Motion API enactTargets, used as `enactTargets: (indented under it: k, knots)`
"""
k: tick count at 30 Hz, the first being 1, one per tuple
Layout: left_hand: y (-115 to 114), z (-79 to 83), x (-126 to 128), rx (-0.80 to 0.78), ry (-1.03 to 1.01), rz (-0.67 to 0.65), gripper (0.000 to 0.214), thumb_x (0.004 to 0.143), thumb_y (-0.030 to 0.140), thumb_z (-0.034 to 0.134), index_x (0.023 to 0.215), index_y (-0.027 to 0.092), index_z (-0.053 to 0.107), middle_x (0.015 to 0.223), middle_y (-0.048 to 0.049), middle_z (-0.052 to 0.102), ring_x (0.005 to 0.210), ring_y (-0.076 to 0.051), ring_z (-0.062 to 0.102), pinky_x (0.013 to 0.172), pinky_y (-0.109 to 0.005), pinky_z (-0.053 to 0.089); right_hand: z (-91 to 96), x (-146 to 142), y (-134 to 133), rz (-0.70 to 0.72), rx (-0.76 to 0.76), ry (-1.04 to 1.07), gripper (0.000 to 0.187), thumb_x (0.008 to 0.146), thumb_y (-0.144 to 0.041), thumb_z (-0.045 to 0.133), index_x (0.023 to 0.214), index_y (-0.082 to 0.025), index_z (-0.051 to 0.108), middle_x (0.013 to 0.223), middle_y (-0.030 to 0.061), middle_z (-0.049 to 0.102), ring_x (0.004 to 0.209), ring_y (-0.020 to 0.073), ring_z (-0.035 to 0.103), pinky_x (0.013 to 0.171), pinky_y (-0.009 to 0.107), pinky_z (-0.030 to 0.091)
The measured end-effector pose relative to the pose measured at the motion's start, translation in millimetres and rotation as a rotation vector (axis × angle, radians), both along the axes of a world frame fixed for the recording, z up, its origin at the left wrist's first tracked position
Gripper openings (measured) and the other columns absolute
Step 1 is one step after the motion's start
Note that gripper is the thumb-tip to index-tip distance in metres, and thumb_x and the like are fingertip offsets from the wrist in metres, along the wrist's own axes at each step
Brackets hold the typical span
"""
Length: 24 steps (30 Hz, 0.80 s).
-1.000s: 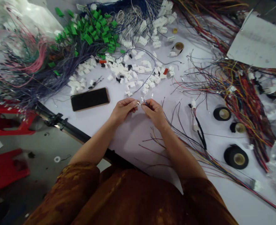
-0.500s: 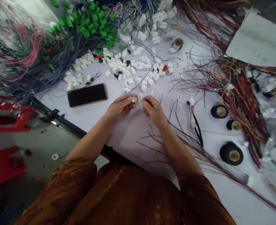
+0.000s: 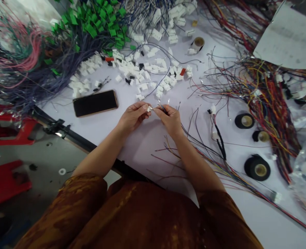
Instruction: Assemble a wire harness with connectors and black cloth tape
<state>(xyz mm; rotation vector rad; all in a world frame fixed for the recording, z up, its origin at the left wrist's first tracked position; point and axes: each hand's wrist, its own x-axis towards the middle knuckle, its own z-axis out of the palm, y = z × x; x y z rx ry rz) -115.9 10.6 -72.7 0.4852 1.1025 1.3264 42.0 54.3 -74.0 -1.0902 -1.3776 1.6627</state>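
Observation:
Between the fingertips of my left hand [image 3: 133,117] is a small white connector housing [image 3: 149,109], pinched by thumb and forefinger. My right hand [image 3: 170,119] is closed on thin dark wires [image 3: 163,108] with shiny metal terminals; one wire end meets the side of the housing. Whether that terminal sits inside the housing is too small to tell. Other terminal tips stick up above my right fingers. Just beyond both hands lies a loose pile of white connector housings [image 3: 142,74], a few black and orange pieces among them.
A phone [image 3: 95,103] lies left of my hands. Green connectors [image 3: 98,20] on wires are heaped at the back left. At the right are a coloured wire bundle [image 3: 275,110], rolls of black tape [image 3: 257,168] and a paper sheet [image 3: 290,38]. A black rail [image 3: 72,136] edges the table.
My right hand has moved left toward my left hand, so the wire end now meets the white connector housing. The whole view has shifted slightly.

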Motion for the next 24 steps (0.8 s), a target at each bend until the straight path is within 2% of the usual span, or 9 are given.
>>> enactTargets:
  k: [3, 8, 12, 20, 24]
  knots:
    - [0.4, 0.4, 0.5, -0.008, 0.02, 0.019, 0.022, 0.07, 0.032, 0.086, 0.079, 0.015, 0.074, 0.066, 0.0011, 0.065, 0.057, -0.005, 0.059, 0.054, -0.014, 0.048, 1.6, 0.9, -0.1, 0.009, 0.03, -0.034, 0.027, 0.078, -0.042, 0.071, 0.07, -0.017, 0.063, 0.063, -0.0041, 0.04, 0.062, 0.0086, 0.034, 0.057, 0.025, 0.029]
    - [1.7, 2.4, 3.2, -0.067, 0.061, 0.025, 0.02, 0.073, 0.03, 0.083, 0.079, 0.015, 0.072, 0.064, 0.0017, 0.064, 0.055, -0.005, 0.059, 0.054, -0.016, 0.048, 5.0, 4.7, 3.1, 0.093, -0.095, 0.0, 0.023, 0.075, -0.04, 0.071, 0.075, -0.017, 0.065, 0.064, -0.0041, 0.043, 0.062, 0.0085, 0.037, 0.055, 0.024, 0.028]
    - [2.1, 2.4, 3.9, -0.064, 0.08, 0.013, 0.021, 0.074, 0.032, 0.083, 0.08, 0.015, 0.072, 0.063, 0.0012, 0.064, 0.054, -0.006, 0.058, 0.054, -0.017, 0.047, 7.0, 5.3, 4.2, 0.151, -0.124, 0.012, 0.021, 0.073, -0.036, 0.071, 0.074, -0.017, 0.063, 0.063, -0.0048, 0.044, 0.061, 0.0077, 0.037, 0.054, 0.024, 0.028]
    - [0.5, 0.3, 1.5, -0.038, 0.105, -0.015, 0.02, 0.075, 0.032, 0.081, 0.08, 0.014, 0.073, 0.063, 0.0009, 0.063, 0.054, -0.006, 0.057, 0.053, -0.017, 0.046, 3.3, 5.9, 4.1, 0.15, -0.066, 0.008, 0.017, 0.075, -0.033, 0.068, 0.072, -0.018, 0.061, 0.064, -0.0049, 0.045, 0.061, 0.008, 0.035, 0.057, 0.025, 0.029]
    - [-2.7, -4.1, 1.8, 0.02, 0.208, 0.011, 0.019, 0.074, 0.033, 0.081, 0.08, 0.016, 0.076, 0.063, 0.0002, 0.066, 0.056, -0.007, 0.06, 0.056, -0.018, 0.049, 0.2, 4.5, -1.7, 0.1, 0.013, -0.044, 0.016, 0.077, -0.032, 0.066, 0.07, -0.018, 0.059, 0.064, -0.004, 0.045, 0.062, 0.0092, 0.035, 0.058, 0.026, 0.029]
